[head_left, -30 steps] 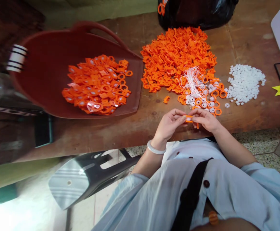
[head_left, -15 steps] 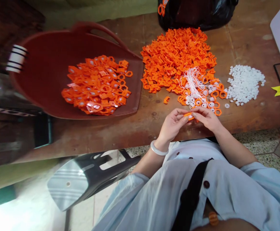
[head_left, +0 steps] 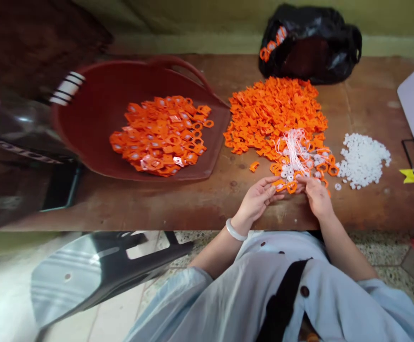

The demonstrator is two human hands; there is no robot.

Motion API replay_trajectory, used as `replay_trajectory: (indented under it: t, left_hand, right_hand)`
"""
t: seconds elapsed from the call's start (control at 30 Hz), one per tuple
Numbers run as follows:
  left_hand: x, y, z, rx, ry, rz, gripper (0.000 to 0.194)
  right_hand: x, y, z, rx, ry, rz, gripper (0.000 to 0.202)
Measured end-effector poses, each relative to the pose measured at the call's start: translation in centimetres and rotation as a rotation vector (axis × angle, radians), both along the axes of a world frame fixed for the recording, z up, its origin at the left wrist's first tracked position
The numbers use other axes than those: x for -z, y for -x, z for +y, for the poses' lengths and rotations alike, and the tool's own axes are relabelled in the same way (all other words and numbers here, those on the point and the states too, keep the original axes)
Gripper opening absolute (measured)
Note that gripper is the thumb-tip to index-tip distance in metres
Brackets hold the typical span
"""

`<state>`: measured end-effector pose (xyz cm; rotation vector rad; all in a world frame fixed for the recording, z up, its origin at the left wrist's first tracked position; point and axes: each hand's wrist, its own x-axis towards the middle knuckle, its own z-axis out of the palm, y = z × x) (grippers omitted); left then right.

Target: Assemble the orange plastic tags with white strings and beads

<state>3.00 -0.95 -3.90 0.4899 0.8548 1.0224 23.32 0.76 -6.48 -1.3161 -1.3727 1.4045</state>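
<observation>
My left hand (head_left: 258, 199), with a white bangle at its wrist, pinches a small orange plastic piece (head_left: 278, 186) with a white part in it. My right hand (head_left: 317, 195) has its fingers drawn together close by; what lies in them is too small to make out. Between the two hands sits an orange hexagonal ring (head_left: 291, 187). Just beyond the fingers is a bundle of white strings (head_left: 295, 149) with small white discs (head_left: 290, 175) and more orange hexagonal pieces. Behind it rises a large heap of orange plastic pieces (head_left: 274, 111).
To the left, a brown-red plastic basket (head_left: 86, 123) holds many orange pieces with white inserts. White plastic beads (head_left: 363, 161) are piled at the right. A black plastic bag (head_left: 312, 42) stands at the back. A grey stool (head_left: 68, 278) is below the wooden table's (head_left: 178, 204) front edge.
The view has shifted, so more of the table's back shows. My hands have moved apart slightly; the orange piece stays in the left while the right has drawn away from it.
</observation>
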Motion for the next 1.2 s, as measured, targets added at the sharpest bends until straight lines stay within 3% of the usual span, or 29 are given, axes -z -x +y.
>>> replay_trajectory:
  t: [0.07, 0.33, 0.47, 0.57, 0.67, 0.83, 0.93, 1.07, 1.2]
  left_hand:
    - [0.5, 0.2, 0.4, -0.034, 0.019, -0.054, 0.051]
    - [2.9, 0.5, 2.0, -0.108, 0.006, -0.153, 0.052]
    - [3.7, 0.4, 2.2, -0.138, -0.065, -0.031, 0.053]
    - [3.9, 0.2, 1.9, -0.114, -0.114, 0.118, 0.052]
    - [3.5, -0.2, 1.5, -0.061, -0.160, 0.197, 0.050]
    - [1.9, -0.6, 0.6, 0.049, -0.218, 0.208, 0.048]
    - [0.5, -0.2, 1.0, 0.091, -0.241, 0.215, 0.047]
    - [-1.4, 0.2, 2.7, 0.088, -0.240, 0.199, 0.049]
    - [-2.2, 1.2, 3.9, 0.012, -0.289, 0.293, 0.046]
  right_hand:
    - [0.3, 0.4, -0.1, 0.042, -0.027, 0.021, 0.048]
    - [1.6, 1.2, -0.2, -0.171, -0.132, -0.079, 0.027]
    - [1.2, 2.5, -0.6, -0.250, -0.291, -0.205, 0.018]
    - [0.8, 3.1, -0.7, -0.273, -0.367, -0.245, 0.024]
    - [0.8, 3.2, -0.9, -0.206, -0.380, -0.238, 0.027]
    - [0.2, 3.2, -1.5, 0.023, -0.275, -0.163, 0.031]
    - [-1.7, 3.2, -0.7, 0.002, -0.303, -0.223, 0.042]
    - [-4.6, 2.6, 1.2, -0.048, -0.317, -0.268, 0.022]
    - [-5.7, 0.5, 2.2, -0.012, -0.289, -0.254, 0.018]
